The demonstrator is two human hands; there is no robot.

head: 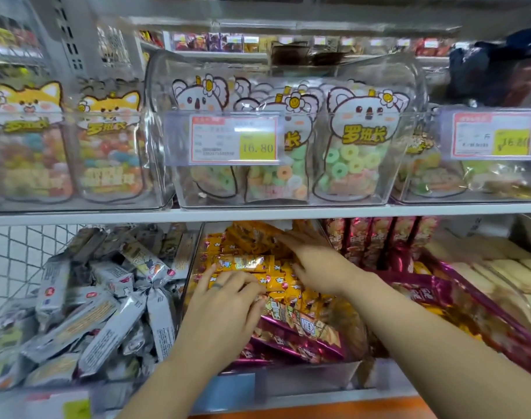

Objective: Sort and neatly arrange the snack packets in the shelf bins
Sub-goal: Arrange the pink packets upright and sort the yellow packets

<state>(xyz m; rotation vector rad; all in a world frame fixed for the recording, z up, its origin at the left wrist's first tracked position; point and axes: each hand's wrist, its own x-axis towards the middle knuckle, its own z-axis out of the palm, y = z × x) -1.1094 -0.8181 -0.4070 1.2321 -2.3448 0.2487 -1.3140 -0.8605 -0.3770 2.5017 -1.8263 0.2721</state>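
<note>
Yellow-orange snack packets (243, 263) fill the back of the middle clear bin (288, 379) on the lower shelf. Purple packets (300, 331) lie at its front. My left hand (225, 309), wearing a ring, rests on the yellow packets with its fingertips curled over them. My right hand (315, 261) lies flat with straight fingers on the yellow packets further back. Grey-silver packets (86, 313) are jumbled in the left bin. Maroon packets (379, 243) stand upright to the right.
The upper shelf (258, 211) carries clear bins of gummy-ring pouches (358, 146) with price tags (234, 139). A white wire mesh (13, 255) is at the far left. Pale biscuit packs (506, 273) lie in the right bin. An orange edge (318, 409) runs below.
</note>
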